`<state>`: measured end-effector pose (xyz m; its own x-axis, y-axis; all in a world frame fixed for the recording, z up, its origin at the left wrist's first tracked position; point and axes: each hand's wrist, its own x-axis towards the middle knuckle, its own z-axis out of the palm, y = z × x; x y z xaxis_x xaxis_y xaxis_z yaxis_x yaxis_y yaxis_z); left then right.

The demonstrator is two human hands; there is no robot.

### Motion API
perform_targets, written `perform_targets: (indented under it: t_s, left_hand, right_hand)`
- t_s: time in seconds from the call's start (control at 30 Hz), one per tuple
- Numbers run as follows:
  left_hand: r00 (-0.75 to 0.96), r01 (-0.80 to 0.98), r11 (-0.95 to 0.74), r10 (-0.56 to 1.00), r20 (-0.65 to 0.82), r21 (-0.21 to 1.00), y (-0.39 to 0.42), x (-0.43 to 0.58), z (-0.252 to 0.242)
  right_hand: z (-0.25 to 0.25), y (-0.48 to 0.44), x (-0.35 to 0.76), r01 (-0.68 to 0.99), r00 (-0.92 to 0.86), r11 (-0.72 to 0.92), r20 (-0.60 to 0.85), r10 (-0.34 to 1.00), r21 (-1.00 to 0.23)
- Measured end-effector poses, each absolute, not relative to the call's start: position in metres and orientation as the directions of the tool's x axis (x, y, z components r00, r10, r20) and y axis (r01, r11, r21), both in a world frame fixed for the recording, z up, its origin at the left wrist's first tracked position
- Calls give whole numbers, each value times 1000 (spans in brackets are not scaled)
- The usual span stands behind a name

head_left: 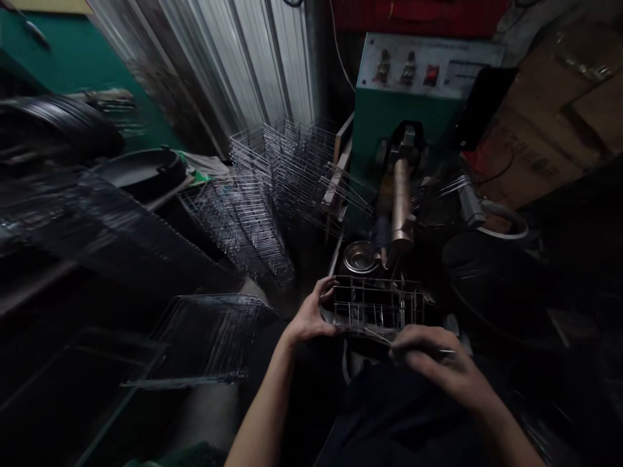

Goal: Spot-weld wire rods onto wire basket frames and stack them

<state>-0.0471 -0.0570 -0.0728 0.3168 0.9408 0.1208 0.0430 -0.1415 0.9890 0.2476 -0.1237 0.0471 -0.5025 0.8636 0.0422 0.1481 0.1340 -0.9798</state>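
being gripped at its nine o'clock end between thumb and fingers of the left hand (311, 316), a boxy silver metal-wire frame (374, 304) is being held at six o'clock from a copper-coloured metal cylinder (402, 201). at the frame's five o'clock, a slim dark tool (446, 352) of unclear kind is being clasped in the right hand (433, 357). at eleven, a shallow round silver metal dish (360, 258) is being seen.

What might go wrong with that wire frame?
The left hand grips the frame's end, so a wire might scratch it. The thin thing in the right hand could slip and poke someone. The frame might knock the bowl just beyond it.
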Motion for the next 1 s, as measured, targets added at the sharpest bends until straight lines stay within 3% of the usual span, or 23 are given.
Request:
perform_targets:
  t_s: [0.1,0.23,0.37,0.47,0.6,0.83,1.0]
  left_hand:
    - [289,149,-206,944,156,967,-50,-10,-68]
    - [241,287,-205,961,136,936,-41,32,-64]
    - [272,389,-282,945,184,877,-38,48,-61]
    - [278,374,-325,933,230,868,-40,54,-63]
    - [255,356,-294,944,210,887,-43,60,-65]
    - [263,322,-305,938,224,896,-39,61,-63]
    - [248,297,-313,938,244,902,-27,65,-64]
  right_hand:
    - [36,-104,228,420,-477,381,156,865,-824]
    - [5,-84,234,597,-570,637,301,765,-488]
    - [-16,-84,252,679,-627,706,342,700,-199]
    - [-24,-89,257,696,-640,712,366,676,-98]
    - [-28,-93,257,706,-621,705,418,663,-70]
    - [-20,-87,258,660,-553,711,483,679,-243]
    - [-18,-74,258,654,-524,696,487,699,-295]
